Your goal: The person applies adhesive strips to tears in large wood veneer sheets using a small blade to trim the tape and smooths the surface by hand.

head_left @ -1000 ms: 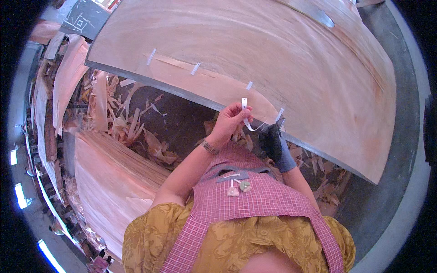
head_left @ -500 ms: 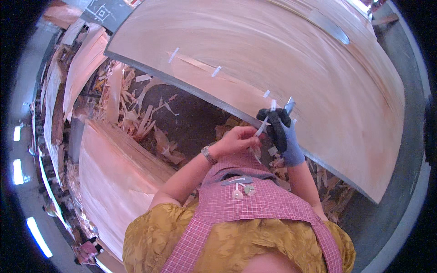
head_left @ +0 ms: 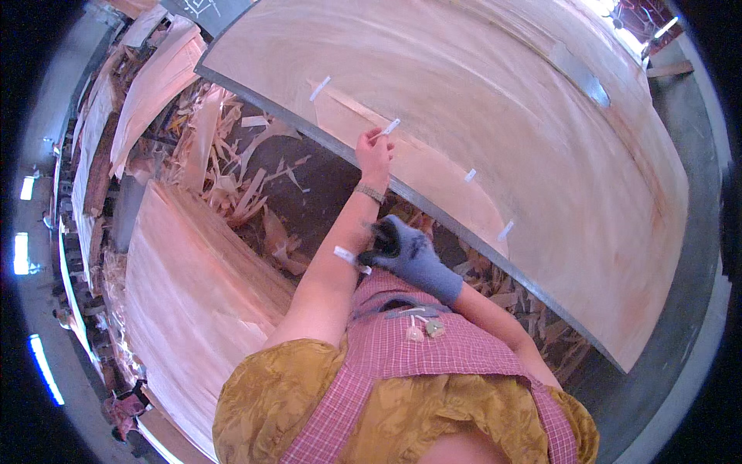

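Observation:
My bare left hand [head_left: 374,157], with a metal band at the wrist, reaches over the near edge of a large thin wood veneer sheet [head_left: 525,139]. Its fingers are pinched at the near end of a white tape strip [head_left: 393,125] on a long veneer patch [head_left: 433,158]. Other short tape strips [head_left: 470,175] cross the patch's far edge. My right hand [head_left: 406,251], in a grey-blue glove with black fingers, is closed beside my left forearm; the curled fingers hide what they hold. A loose white tape piece [head_left: 344,254] shows at those fingers, in front of the forearm.
Shredded veneer scraps [head_left: 239,185] are heaped below the sheet's near edge. A stack of veneer sheets [head_left: 189,271] stands at the left. A shiny metallic strip [head_left: 591,83] lies on the far part of the large sheet. Another person [head_left: 124,410] is at the far lower left.
My left hand has moved away from my right hand, forward and left onto the tape strip. My right hand has drawn back and left toward my forearm; the metal blade it showed is out of sight.

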A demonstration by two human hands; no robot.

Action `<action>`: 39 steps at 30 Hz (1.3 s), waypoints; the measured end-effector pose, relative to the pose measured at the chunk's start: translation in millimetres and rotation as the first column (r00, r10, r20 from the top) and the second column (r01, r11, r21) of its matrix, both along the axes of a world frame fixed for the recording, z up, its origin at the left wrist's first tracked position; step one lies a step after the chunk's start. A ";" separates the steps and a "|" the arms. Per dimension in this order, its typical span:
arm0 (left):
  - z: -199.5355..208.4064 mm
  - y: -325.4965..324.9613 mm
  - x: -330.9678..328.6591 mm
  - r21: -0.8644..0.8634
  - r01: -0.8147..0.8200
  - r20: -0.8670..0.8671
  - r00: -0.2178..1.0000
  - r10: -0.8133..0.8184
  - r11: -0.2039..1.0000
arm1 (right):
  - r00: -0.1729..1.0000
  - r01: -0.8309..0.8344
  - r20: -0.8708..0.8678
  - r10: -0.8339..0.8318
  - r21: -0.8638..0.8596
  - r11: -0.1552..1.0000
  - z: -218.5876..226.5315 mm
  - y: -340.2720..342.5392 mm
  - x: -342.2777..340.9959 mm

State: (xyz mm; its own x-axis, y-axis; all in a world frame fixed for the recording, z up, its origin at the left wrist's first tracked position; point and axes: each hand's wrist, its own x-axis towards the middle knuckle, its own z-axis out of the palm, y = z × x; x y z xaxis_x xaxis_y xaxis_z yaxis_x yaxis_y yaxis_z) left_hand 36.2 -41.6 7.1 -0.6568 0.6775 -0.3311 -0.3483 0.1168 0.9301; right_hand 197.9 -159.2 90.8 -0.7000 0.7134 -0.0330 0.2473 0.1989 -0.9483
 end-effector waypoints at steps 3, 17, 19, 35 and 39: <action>-10.9 -22.9 -15.4 -0.117 -0.092 0.253 0.960 0.119 0.989 | 0.976 0.163 0.133 -0.174 0.088 0.983 -41.1 34.8 44.3; -44.4 -48.4 -27.0 -0.153 0.240 0.668 0.740 -0.079 0.959 | 0.845 -0.079 0.513 -0.150 0.398 0.914 -77.6 110.2 119.3; -42.5 -49.0 -26.3 -0.160 0.236 0.653 0.754 -0.077 0.959 | 0.821 -0.078 0.553 -0.140 0.353 0.933 -77.5 117.7 119.9; -3.9 -64.7 9.7 -0.576 0.391 -0.807 -0.133 -0.575 0.718 | 0.715 0.005 0.614 -0.335 0.474 0.880 -1.8 141.0 121.3; -24.4 -56.8 7.2 -0.601 0.403 -0.799 -0.320 -0.509 0.690 | 0.741 -0.006 0.588 -0.324 0.488 0.873 7.2 138.8 118.2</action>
State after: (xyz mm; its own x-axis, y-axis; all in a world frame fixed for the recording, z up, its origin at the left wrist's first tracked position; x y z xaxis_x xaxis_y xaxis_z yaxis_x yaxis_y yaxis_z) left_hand 43.3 -98.4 -17.3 0.1993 0.9722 0.1229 0.9561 -0.2204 0.1929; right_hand 316.1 -20.4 98.0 -0.5008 0.8613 -0.0853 0.8188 0.4396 -0.3692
